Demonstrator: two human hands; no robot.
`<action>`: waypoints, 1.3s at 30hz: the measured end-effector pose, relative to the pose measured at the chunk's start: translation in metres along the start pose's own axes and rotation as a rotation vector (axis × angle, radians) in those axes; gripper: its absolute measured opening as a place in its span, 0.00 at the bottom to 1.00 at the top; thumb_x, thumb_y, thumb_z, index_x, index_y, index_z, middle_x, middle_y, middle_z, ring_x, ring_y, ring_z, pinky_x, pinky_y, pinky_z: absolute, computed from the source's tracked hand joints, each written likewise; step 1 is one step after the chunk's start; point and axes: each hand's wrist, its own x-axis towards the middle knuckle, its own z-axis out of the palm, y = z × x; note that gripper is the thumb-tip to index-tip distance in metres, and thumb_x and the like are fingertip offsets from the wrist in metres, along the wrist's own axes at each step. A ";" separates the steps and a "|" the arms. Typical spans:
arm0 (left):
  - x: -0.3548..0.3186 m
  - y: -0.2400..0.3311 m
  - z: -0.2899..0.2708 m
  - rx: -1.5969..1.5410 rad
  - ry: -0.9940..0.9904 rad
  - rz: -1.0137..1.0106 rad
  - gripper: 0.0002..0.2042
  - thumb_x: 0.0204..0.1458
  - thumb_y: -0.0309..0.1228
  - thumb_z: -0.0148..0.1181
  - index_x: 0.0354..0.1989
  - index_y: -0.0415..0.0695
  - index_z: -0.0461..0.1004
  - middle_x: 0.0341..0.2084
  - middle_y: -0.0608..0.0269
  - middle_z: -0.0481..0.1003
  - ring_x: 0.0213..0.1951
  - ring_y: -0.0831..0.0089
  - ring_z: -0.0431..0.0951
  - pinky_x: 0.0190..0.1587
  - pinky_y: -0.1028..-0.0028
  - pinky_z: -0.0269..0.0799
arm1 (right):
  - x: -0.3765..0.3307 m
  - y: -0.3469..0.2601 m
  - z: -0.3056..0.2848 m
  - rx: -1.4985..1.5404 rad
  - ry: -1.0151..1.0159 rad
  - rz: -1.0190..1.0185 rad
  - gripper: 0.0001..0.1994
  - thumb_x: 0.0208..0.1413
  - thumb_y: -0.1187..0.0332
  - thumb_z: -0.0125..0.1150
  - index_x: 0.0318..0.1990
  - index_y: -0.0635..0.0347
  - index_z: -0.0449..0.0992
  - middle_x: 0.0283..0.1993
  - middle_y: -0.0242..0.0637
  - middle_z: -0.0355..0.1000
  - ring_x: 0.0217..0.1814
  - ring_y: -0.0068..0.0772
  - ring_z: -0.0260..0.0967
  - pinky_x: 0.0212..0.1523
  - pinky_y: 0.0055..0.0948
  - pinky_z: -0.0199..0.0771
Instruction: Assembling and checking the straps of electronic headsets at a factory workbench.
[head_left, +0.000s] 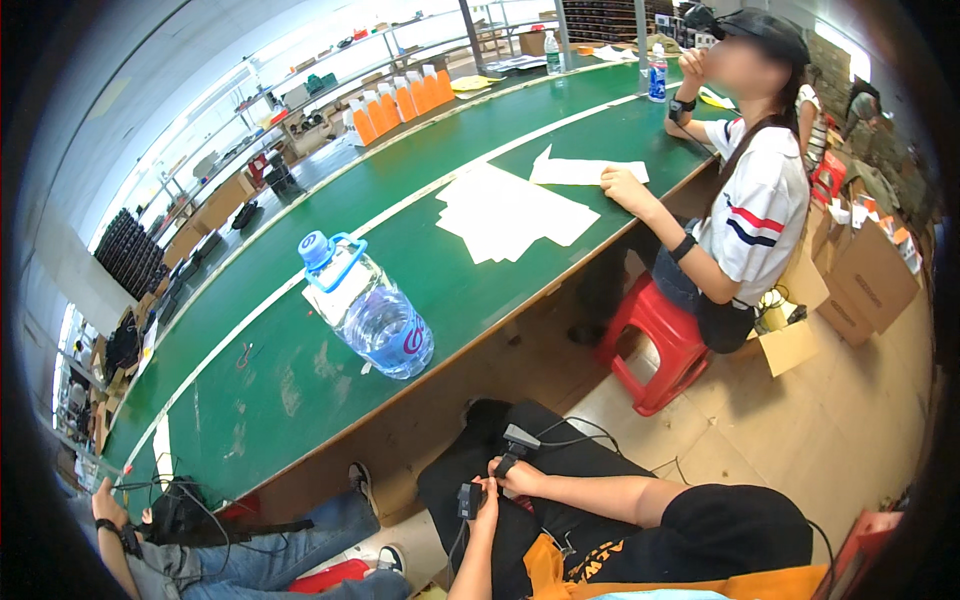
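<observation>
Over the dark cloth on my lap, my left hand (486,492) and my right hand (518,477) meet, fingertips close together. The fingers of both look bent inward; whatever lies between them is too small to make out. A small black box (469,500) sits beside my left hand at the wrist. Another grey-black box (521,438) on a dark strap rises by my right hand, and a black cable (590,424) runs off from it. Both hands are below the edge of the green table (290,390), apart from it.
A large water bottle (375,310) with a blue handle stands on the table, near white paper sheets (510,215). A person on a red stool (660,340) sits at right; another person's hand (108,505) shows lower left. Orange-and-white cartons (400,105) line the far side. Cardboard boxes (870,280) stand right.
</observation>
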 end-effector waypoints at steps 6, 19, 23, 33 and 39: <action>-0.005 0.019 -0.004 -0.137 0.038 0.058 0.16 0.56 0.38 0.54 0.20 0.40 0.72 0.28 0.61 0.75 0.49 0.63 0.71 0.51 0.61 0.64 | -0.001 0.001 0.001 0.030 0.020 0.034 0.06 0.48 0.73 0.58 0.32 0.58 0.68 0.31 0.42 0.67 0.36 0.48 0.69 0.36 0.39 0.69; -0.002 0.007 0.003 -0.012 0.062 0.043 0.14 0.57 0.40 0.53 0.24 0.43 0.68 0.18 0.70 0.68 0.26 0.74 0.70 0.35 0.72 0.66 | 0.000 0.008 0.002 -0.071 0.011 -0.071 0.06 0.49 0.72 0.58 0.33 0.59 0.67 0.32 0.44 0.67 0.37 0.50 0.69 0.35 0.41 0.68; 0.000 0.010 -0.001 0.013 -0.010 0.048 0.15 0.58 0.42 0.52 0.25 0.44 0.67 0.17 0.71 0.66 0.24 0.76 0.69 0.31 0.74 0.64 | 0.001 0.005 0.001 -0.071 -0.008 -0.046 0.07 0.50 0.72 0.58 0.34 0.59 0.67 0.33 0.44 0.67 0.38 0.50 0.68 0.35 0.41 0.68; -0.001 0.014 -0.004 -0.006 -0.038 -0.029 0.16 0.58 0.44 0.51 0.25 0.45 0.66 0.20 0.71 0.66 0.26 0.77 0.70 0.31 0.76 0.64 | -0.001 -0.006 -0.005 -0.049 -0.003 -0.030 0.08 0.50 0.71 0.58 0.36 0.58 0.66 0.34 0.42 0.66 0.40 0.49 0.69 0.37 0.40 0.70; -0.005 0.019 -0.006 -0.203 0.031 -0.030 0.15 0.57 0.42 0.53 0.23 0.46 0.70 0.17 0.67 0.70 0.23 0.74 0.72 0.28 0.73 0.65 | -0.002 -0.002 -0.003 -0.063 -0.014 -0.052 0.08 0.50 0.71 0.58 0.35 0.58 0.67 0.35 0.42 0.66 0.41 0.48 0.69 0.37 0.40 0.70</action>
